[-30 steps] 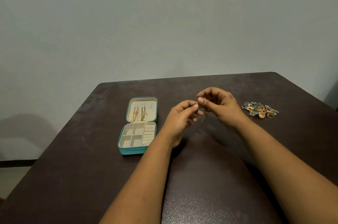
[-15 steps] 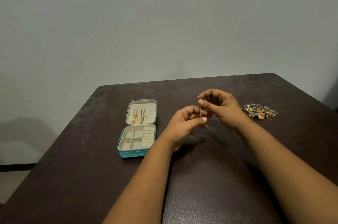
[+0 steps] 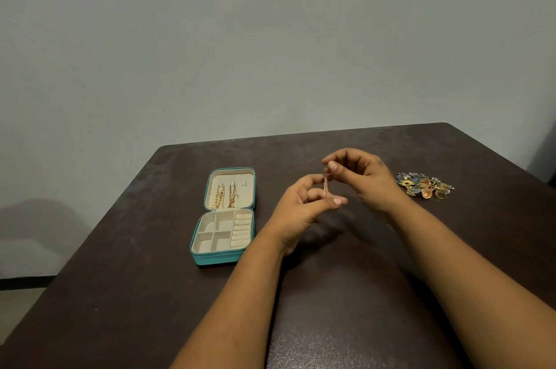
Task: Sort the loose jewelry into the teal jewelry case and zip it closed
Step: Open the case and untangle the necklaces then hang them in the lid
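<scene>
Fingertips [image 3: 332,166] of both our hands pinch a thin chain [image 3: 325,188] stretched upright between them above the table [image 3: 120,293]; the teal case [image 3: 224,216] lies open to the left. Tugging could knot or drop it, we judge.

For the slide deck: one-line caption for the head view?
Both hands, left and right, pinch a thin chain above the table, between the open teal case and the jewelry pile.

Teal case [image 3: 223,258], cream lining; gold chains [image 3: 223,196]; dark-brown table [image 3: 120,293].
</scene>
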